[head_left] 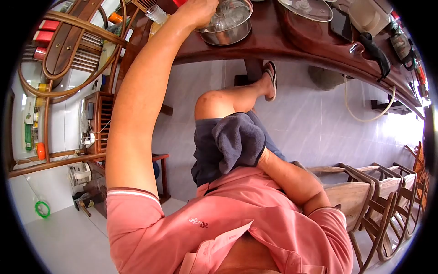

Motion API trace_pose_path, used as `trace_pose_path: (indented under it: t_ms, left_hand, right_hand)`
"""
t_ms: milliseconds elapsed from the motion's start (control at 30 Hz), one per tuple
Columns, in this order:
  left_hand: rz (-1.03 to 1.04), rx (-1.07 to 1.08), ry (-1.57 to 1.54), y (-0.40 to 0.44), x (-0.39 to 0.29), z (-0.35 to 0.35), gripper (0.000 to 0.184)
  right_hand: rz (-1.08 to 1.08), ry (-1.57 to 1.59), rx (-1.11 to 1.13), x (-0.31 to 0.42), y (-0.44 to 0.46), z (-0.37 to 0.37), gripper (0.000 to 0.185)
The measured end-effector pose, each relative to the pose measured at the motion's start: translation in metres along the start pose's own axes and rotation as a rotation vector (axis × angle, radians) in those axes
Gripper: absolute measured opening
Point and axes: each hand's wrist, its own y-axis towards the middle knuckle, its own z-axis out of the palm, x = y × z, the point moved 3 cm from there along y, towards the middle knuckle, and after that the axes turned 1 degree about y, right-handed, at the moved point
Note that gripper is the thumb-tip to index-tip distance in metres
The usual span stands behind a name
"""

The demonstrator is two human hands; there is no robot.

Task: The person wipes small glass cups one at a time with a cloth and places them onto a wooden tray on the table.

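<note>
Tbl (270, 43): L hand (200, 13) by pot (228, 35), R hand (263, 157) under cloth (238, 140)

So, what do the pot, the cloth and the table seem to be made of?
Pot: metal, probably stainless steel; silvery, shiny wall.
Cloth: soft fabric, perhaps cotton or microfibre; matte, fuzzy, deep folds.
Table: likely wood with a glossy varnish; reddish-brown, bright reflections.
</note>
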Motion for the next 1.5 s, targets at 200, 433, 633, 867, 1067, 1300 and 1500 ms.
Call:
trace_pose_path:
  t_ms: [200, 433, 633, 867, 1067, 1300, 1500]
  left_hand:
    - [-0.103, 0.009, -0.114, -0.003, 0.005, -0.001, 0.023]
    - [-0.067, 0.013, -0.176, -0.012, 0.010, -0.020, 0.039]
    - [-0.236, -0.122, -0.387, -0.030, 0.023, -0.025, 0.048]
    - [-0.150, -0.316, -1.159, -0.095, 0.028, -0.022, 0.046]
    - [-0.059, -0.327, -1.808, -0.190, -0.044, -0.034, 0.054]
    - [-0.184, -0.365, -1.946, -0.263, -0.092, -0.020, 0.062]
    - [-0.321, -0.272, -1.715, -0.282, -0.133, -0.018, 0.058]
  right_hand:
    - [0.033, -0.074, 0.012, 0.008, 0.003, 0.003, 0.041]
    - [0.016, -0.141, -0.012, 0.017, 0.002, 0.007, 0.029]
    - [-0.044, -0.339, -0.045, 0.028, 0.006, 0.009, 0.018]
    - [-0.264, -1.139, 0.013, 0.055, 0.016, 0.021, 0.012]
    - [-0.294, -1.852, 0.245, 0.083, 0.034, 0.036, 0.017]
    - [-0.161, -1.798, 0.147, 0.129, 0.046, 0.051, 0.015]
    - [-0.217, -1.800, -0.037, 0.107, 0.032, 0.045, 0.018]
